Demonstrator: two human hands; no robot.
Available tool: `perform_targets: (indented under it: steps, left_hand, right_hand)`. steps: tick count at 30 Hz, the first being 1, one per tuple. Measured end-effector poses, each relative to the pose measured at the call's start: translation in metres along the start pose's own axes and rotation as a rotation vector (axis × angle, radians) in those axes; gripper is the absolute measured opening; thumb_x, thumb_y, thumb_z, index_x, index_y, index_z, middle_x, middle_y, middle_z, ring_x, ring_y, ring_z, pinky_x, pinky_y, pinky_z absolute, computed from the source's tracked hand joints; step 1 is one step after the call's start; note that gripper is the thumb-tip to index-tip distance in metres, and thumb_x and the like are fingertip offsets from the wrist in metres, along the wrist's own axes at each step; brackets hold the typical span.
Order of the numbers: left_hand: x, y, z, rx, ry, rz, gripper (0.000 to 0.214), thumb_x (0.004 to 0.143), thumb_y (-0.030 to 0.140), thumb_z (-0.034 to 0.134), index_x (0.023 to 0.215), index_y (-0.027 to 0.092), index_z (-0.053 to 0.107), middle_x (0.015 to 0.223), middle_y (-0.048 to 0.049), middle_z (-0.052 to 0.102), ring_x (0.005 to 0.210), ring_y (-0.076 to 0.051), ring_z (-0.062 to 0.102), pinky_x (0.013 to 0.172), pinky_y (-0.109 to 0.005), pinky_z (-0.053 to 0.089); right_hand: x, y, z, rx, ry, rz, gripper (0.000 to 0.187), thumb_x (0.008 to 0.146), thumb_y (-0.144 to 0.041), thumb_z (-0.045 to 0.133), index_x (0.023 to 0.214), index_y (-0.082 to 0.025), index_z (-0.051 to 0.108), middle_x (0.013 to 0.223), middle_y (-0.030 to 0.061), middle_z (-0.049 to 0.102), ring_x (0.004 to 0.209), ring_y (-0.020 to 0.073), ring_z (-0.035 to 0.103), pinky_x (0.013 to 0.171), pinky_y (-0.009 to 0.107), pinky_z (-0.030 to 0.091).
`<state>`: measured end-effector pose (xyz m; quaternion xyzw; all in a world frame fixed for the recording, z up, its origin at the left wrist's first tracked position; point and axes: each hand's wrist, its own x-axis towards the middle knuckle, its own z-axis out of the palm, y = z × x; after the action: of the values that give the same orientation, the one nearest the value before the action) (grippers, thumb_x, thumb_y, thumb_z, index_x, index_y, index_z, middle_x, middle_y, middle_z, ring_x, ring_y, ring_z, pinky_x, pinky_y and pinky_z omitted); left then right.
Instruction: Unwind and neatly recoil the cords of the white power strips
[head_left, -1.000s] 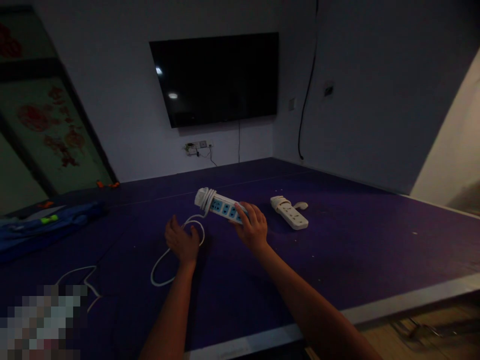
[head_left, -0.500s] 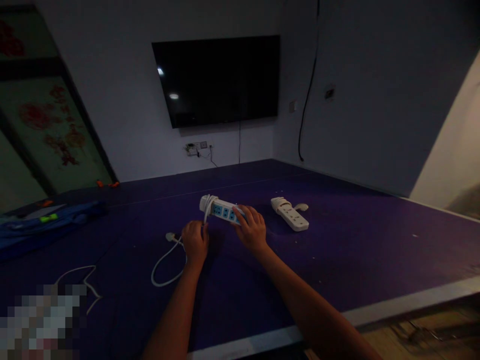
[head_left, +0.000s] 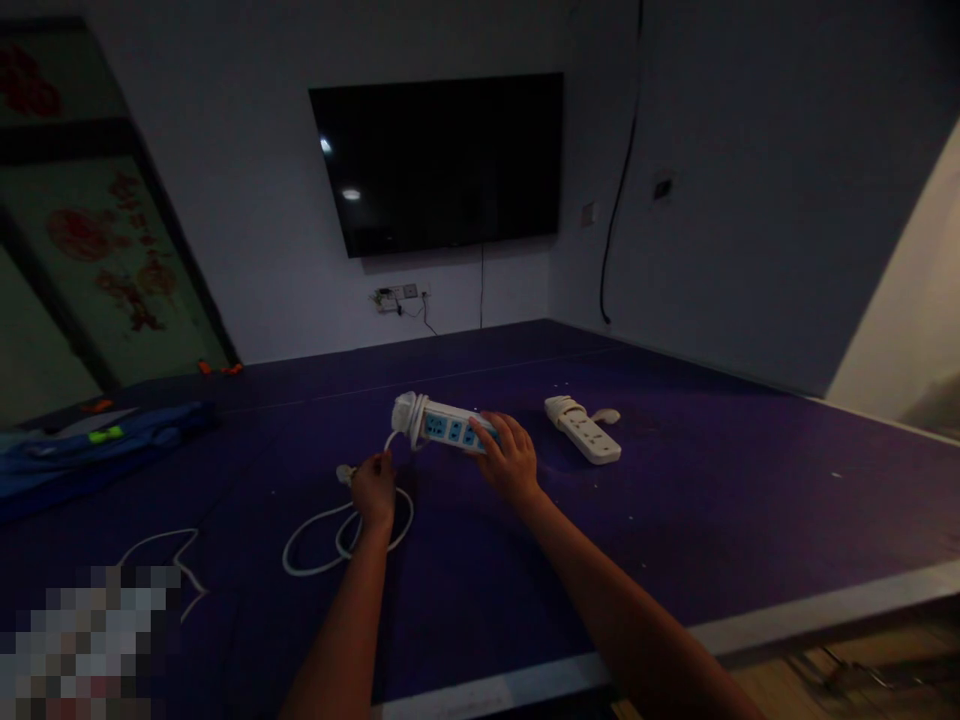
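My right hand grips the near end of a white power strip with blue sockets, held just above the purple surface. A few turns of its white cord are wound round the strip's far end. My left hand is closed on the cord close to the strip. The remaining cord lies in loose loops on the surface under that hand, and its plug sits just left of my fingers.
A second white power strip lies to the right. A blue cloth bundle is at the far left, another white cable near it. A dark television hangs on the wall. The surface's pale front edge runs lower right.
My left hand took hold of the cord beside the strip, then drew back toward me; the loose cord now lies in a double loop. The strip dipped slightly lower.
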<state>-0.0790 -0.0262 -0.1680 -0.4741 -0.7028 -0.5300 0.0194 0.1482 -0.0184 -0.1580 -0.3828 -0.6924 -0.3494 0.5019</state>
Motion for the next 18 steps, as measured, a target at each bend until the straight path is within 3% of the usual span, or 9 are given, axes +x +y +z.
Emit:
perform_targets:
  steps: [4, 6, 13, 18]
  left_hand:
    - [-0.01, 0.013, 0.0, 0.092, 0.073, 0.278, 0.045, 0.083, 0.034, 0.048, 0.119, 0.01, 0.055, 0.109, -0.0185, 0.063, 0.103, -0.029, 0.057, 0.087, -0.042, 0.042]
    - [-0.014, 0.022, -0.001, 0.13, 0.095, 0.458, 0.051, 0.084, 0.038, 0.048, 0.127, 0.011, 0.049, 0.119, -0.0187, 0.058, 0.11, -0.029, 0.053, 0.091, -0.043, 0.041]
    - [-0.023, 0.035, -0.003, 0.215, 0.134, 0.682, 0.052, 0.084, 0.044, 0.049, 0.128, 0.017, 0.048, 0.127, -0.0154, 0.055, 0.128, -0.033, 0.036, 0.103, -0.054, 0.026]
    - [-0.024, 0.033, -0.001, 0.151, 0.131, 0.781, 0.04, 0.085, 0.04, 0.048, 0.115, 0.014, 0.056, 0.112, -0.0155, 0.063, 0.118, -0.03, 0.048, 0.098, -0.048, 0.032]
  right_hand:
    - [0.003, 0.002, -0.002, -0.027, 0.043, 0.141, 0.041, 0.086, -0.039, 0.052, 0.125, -0.025, 0.055, 0.119, 0.0091, 0.057, 0.111, 0.0241, 0.048, 0.092, 0.035, 0.038]
    - [0.004, 0.003, -0.001, -0.037, 0.049, 0.179, 0.041, 0.086, -0.038, 0.052, 0.125, -0.024, 0.054, 0.118, 0.0091, 0.057, 0.11, 0.0242, 0.048, 0.092, 0.036, 0.039]
    - [0.003, 0.003, 0.0, -0.011, 0.052, 0.137, 0.042, 0.085, -0.038, 0.054, 0.124, -0.023, 0.055, 0.117, 0.0092, 0.058, 0.108, 0.023, 0.049, 0.089, 0.034, 0.04]
    - [0.004, -0.003, -0.004, 0.017, 0.037, 0.028, 0.043, 0.084, -0.037, 0.054, 0.125, -0.023, 0.054, 0.118, 0.0086, 0.058, 0.108, 0.0222, 0.049, 0.088, 0.032, 0.04]
